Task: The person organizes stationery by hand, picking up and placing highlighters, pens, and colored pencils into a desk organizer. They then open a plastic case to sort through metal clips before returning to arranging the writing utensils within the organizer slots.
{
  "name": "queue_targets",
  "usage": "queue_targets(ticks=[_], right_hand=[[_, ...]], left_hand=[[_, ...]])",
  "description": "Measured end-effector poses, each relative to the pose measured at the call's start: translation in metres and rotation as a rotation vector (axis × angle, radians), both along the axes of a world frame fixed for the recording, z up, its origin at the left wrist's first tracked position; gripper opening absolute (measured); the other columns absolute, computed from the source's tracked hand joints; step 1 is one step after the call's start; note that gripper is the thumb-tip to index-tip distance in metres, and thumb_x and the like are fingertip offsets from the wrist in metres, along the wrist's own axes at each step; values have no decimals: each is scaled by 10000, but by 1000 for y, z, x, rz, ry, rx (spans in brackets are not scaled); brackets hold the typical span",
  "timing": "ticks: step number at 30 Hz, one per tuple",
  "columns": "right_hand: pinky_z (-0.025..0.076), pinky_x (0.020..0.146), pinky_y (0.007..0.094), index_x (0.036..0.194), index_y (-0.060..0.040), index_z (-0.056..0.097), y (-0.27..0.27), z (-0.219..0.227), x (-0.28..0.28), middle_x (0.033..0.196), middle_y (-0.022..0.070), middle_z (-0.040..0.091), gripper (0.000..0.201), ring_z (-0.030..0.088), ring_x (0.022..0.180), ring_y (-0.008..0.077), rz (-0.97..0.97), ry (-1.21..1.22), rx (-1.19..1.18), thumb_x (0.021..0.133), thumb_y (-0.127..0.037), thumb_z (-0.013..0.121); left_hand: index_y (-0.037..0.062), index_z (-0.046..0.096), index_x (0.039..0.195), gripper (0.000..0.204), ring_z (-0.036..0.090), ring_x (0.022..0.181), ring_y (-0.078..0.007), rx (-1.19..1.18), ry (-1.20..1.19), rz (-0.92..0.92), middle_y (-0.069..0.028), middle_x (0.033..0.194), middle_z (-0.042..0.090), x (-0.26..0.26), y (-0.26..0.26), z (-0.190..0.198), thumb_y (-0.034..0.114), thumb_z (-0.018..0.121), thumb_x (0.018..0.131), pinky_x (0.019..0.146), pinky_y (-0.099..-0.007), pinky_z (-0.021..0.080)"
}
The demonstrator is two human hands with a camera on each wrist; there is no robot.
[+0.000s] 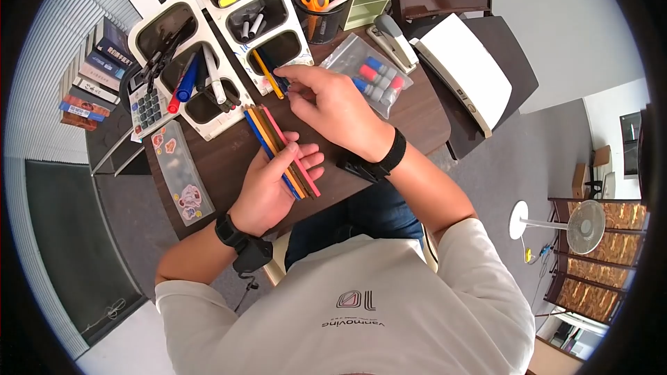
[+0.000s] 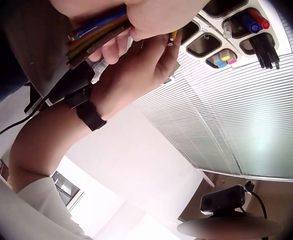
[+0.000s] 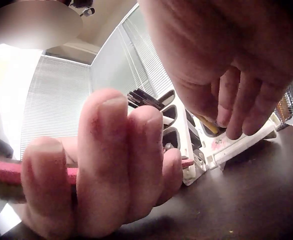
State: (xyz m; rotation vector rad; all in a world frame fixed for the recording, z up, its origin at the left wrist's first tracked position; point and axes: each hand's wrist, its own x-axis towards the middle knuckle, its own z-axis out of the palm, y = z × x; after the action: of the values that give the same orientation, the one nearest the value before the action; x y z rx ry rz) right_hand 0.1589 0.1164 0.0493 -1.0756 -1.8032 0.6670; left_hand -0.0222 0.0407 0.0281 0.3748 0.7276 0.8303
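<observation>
In the head view, the left hand [image 1: 267, 191] holds a slanting bundle of colored pencils [image 1: 279, 149], with blue, orange, brown and pink ones showing. Its thumb lies across them. The right hand [image 1: 340, 107] has its thumb and forefinger around dark pencils at the front compartment of a white organizer [image 1: 224, 31]. A yellow pencil [image 1: 267, 73] leans out of that compartment, beside the fingertips. The left wrist view shows the end of the yellow pencil [image 2: 173, 36] at the right hand's fingers. Pink shows behind the left fingers [image 3: 106, 150] in the right wrist view.
A second white organizer [image 1: 167, 121] holds pens and markers. Around the hands are a sticker-covered case [image 1: 182, 177], a bag of small bottles [image 1: 365, 73], a stapler [image 1: 392, 42], a black mesh cup [image 1: 319, 24] with scissors, and a calculator [image 1: 149, 111].
</observation>
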Motion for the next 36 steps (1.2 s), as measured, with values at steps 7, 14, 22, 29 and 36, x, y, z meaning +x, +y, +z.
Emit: queue_targets(ticks=[7, 14, 22, 29, 36], right_hand=[[580, 753, 412, 1317, -71, 647, -4, 8, -1, 987, 181, 711, 440, 719, 845, 336, -20, -93, 25, 879, -47, 679], [580, 773, 443, 1295, -111, 664, 6, 1, -1, 1036, 166, 726, 390, 708, 872, 367, 41, -271, 67, 909, -137, 714], [582, 748, 460, 1313, -119, 641, 0, 8, -2, 989, 156, 726, 420, 715, 876, 371, 11, -264, 41, 902, -165, 714], [533, 611, 373, 1109, -80, 665, -68, 31, 23, 784, 82, 658, 276, 679, 685, 240, -69, -195, -120, 892, -196, 789], [565, 620, 335, 958, -28, 700, -112, -3, 22, 782, 108, 715, 178, 711, 659, 219, -47, -93, -350, 900, -170, 792]], left_hand=[[120, 542, 1318, 277, 659, 1136, -230, -14, 0, 12, -113, 1215, 654, 1, -1, 2, 277, 562, 1091, 995, -436, 550], [119, 545, 1316, 277, 659, 1107, -213, -12, 10, 10, -98, 1182, 660, 1, 1, 1, 287, 550, 1096, 986, -423, 547], [77, 504, 1365, 315, 635, 1195, -285, -114, -154, 0, -155, 1251, 642, -6, 4, 0, 162, 522, 1063, 1065, -480, 508], [58, 498, 1359, 312, 608, 1256, -298, 15, -97, 85, -171, 1329, 621, 1, 1, -4, 105, 540, 1053, 1093, -484, 487], [73, 522, 1328, 258, 604, 1280, -299, 56, -51, 80, -177, 1333, 630, 5, -1, -2, 111, 553, 1074, 1085, -462, 498]])
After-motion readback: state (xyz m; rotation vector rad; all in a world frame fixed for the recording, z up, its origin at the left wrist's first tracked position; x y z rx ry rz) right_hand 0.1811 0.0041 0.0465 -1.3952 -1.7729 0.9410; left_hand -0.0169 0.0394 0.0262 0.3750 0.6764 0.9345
